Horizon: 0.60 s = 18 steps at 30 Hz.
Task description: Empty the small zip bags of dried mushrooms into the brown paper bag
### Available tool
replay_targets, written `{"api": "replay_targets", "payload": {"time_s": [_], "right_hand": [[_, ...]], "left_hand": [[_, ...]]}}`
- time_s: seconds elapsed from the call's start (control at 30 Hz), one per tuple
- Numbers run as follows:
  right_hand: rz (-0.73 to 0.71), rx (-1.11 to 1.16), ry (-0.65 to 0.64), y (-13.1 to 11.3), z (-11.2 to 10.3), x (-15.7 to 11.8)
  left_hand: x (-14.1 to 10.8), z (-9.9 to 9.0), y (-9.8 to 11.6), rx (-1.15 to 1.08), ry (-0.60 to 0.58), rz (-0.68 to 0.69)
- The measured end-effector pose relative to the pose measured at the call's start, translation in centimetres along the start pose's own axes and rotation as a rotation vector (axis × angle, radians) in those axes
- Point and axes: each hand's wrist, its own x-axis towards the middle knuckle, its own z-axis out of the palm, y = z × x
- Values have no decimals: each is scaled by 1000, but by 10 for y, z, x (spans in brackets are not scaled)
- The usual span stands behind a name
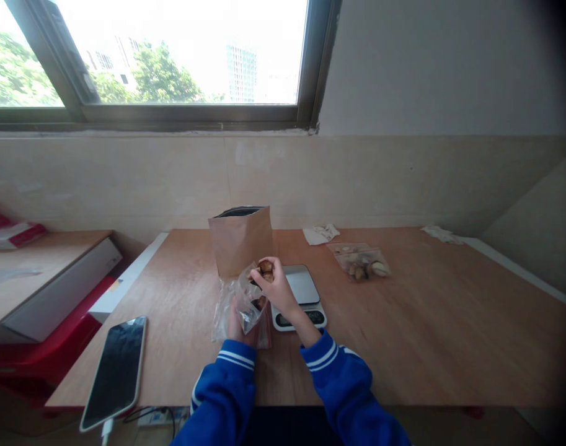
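Brown pieces (265, 269) are pinched in the right hand (278, 290), left of the scale (303, 284); a clear bag (249, 314) is held beneath by the left hand (235, 323). Scale placed on wooden table (403, 341); window (190, 56) seen beyond.

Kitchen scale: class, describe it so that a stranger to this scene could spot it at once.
Below the window stands a wooden table. Near its middle, right of the upright brown pouch and partly covered by the person's right hand, sits the scale. Unlike the clear bags nearby, it is a rigid white device with a flat silvery plate and dark display.
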Motion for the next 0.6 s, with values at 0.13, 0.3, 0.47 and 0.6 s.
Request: {"api": "replay_targets", "payload": {"time_s": [0.13, 0.3, 0.47, 0.6], "right_hand": [[23, 254, 93, -23, 4, 22], [-316, 134, 204, -76, 13, 81], [-638, -234, 208, -92, 28, 139], [-678, -497, 40, -73, 36, 155]], "left_hand": [[-4, 0, 3, 30, 76, 32], [-3, 1, 5, -3, 62, 17], [-1, -1, 5, 30, 79, -7], [1, -6, 3, 37, 77, 19]]}}
